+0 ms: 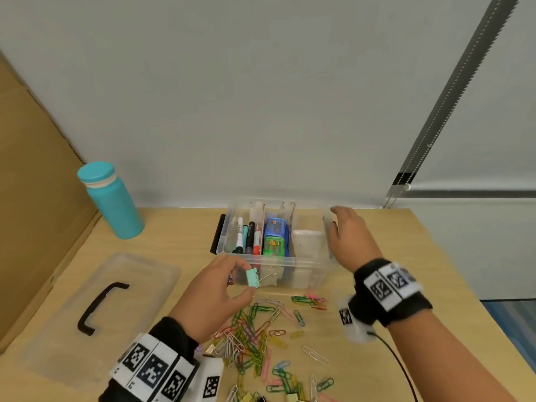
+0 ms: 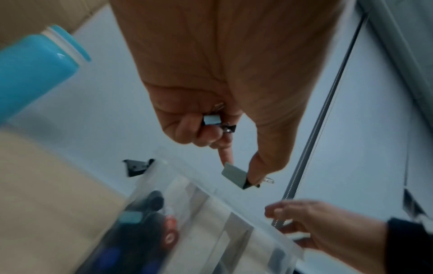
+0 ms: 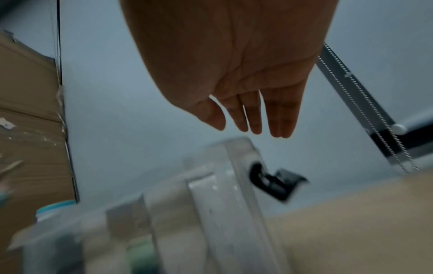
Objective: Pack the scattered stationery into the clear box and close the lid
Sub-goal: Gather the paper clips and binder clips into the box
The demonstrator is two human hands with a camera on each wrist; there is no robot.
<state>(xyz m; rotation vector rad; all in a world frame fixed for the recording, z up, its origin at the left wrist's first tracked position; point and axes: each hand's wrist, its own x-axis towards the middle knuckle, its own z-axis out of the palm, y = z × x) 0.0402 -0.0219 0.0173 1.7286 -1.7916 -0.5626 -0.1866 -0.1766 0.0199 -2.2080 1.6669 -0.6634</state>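
The clear box (image 1: 307, 261) stands open at the back of the table, with markers (image 1: 249, 236) in its left part and blue and green sharpeners (image 1: 274, 237) in the middle; its right part looks empty. My left hand (image 1: 220, 288) hovers just before the box's front wall and pinches a mint binder clip (image 1: 252, 277) between thumb and forefinger (image 2: 226, 157); a second clip (image 2: 212, 119) sits under its curled fingers. My right hand (image 1: 348, 236) hangs open, fingers (image 3: 253, 115) straight, over the box's right end. Coloured paper clips (image 1: 255, 329) lie scattered in front.
The clear lid (image 1: 95, 311) with a black handle lies flat at the left. A teal bottle (image 1: 111, 201) stands at the back left beside a cardboard panel (image 1: 32, 198). More binder clips (image 1: 290, 397) lie at the near edge. A black latch (image 1: 218, 237) hangs on the box's left end.
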